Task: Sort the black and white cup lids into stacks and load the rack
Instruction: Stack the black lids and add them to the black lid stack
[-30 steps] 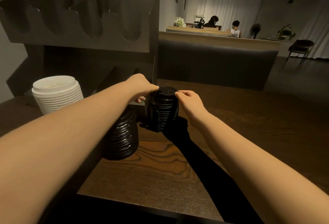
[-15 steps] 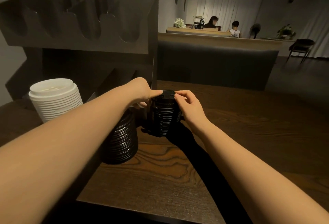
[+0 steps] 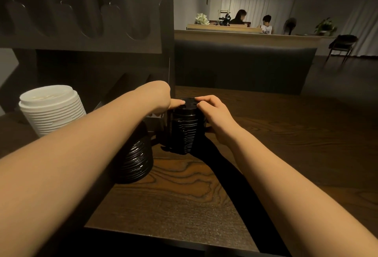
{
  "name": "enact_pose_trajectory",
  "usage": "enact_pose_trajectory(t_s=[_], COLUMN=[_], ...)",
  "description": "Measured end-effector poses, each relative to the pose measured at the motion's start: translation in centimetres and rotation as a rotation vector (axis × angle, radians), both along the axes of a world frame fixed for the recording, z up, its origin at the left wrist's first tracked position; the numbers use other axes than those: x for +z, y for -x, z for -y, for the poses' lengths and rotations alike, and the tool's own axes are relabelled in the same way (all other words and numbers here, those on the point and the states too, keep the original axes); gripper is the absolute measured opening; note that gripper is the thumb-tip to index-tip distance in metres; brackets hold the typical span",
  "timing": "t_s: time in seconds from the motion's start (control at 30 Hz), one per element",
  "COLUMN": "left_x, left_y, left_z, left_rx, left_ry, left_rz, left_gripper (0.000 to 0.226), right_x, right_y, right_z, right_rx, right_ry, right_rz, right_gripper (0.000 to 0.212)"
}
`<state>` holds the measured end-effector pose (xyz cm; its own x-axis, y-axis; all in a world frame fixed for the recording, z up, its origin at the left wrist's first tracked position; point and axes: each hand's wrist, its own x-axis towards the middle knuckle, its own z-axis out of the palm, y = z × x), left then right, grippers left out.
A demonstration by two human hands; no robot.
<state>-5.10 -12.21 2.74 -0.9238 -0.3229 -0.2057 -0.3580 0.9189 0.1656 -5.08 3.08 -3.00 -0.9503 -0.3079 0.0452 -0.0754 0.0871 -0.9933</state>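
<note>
A tall stack of black lids (image 3: 185, 128) stands on the wooden table (image 3: 184, 191) just right of the rack's lower edge. My left hand (image 3: 163, 98) grips its left side, thumb lying on the top lid. My right hand (image 3: 212, 111) holds the right side with fingertips curled over the top rim. A second black lid stack (image 3: 136, 160) sits nearer, partly hidden under my left forearm. A white lid stack (image 3: 52, 107) stands at the left. The dark rack (image 3: 88, 17) with scalloped slots rises behind.
A dark padded bench back (image 3: 241, 66) runs behind the table. Two seated people (image 3: 253, 21) are far off at a counter. A chair (image 3: 341, 45) stands at the far right. The table's near edge (image 3: 163, 236) is close to me.
Both hands and the black stack have shifted slightly away from me towards the rack. My left thumb now lies over the top lid.
</note>
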Motion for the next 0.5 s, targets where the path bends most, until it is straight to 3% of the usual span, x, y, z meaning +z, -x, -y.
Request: enact_pose_trajectory(t_s=[0.17,0.3,0.4,0.5], left_x=[0.0,-0.2,-0.2,0.1], left_y=[-1.2,-1.9,-2.2,-2.5], left_z=[-1.0,-0.9,-0.6,-0.5], left_rx=[-0.115,-0.157,-0.134,-0.148], left_ry=[0.168,0.106,-0.021,0.005], left_rz=[-0.140,-0.126,-0.119,-0.177], left_gripper=[0.055,0.030,0.034,0.037], right_x=[0.2,0.4,-0.1,-0.9], right_y=[0.0,-0.2,-0.5,-0.7], right_z=[0.5,1.3,1.4,1.1], right_rx=[-0.002,-0.014,-0.013,-0.020], right_ry=[-0.028,-0.076,-0.070,-0.024], right_rz=[-0.001,-0.034,-0.064,-0.128], right_gripper=[0.017,0.018,0.017,0.018])
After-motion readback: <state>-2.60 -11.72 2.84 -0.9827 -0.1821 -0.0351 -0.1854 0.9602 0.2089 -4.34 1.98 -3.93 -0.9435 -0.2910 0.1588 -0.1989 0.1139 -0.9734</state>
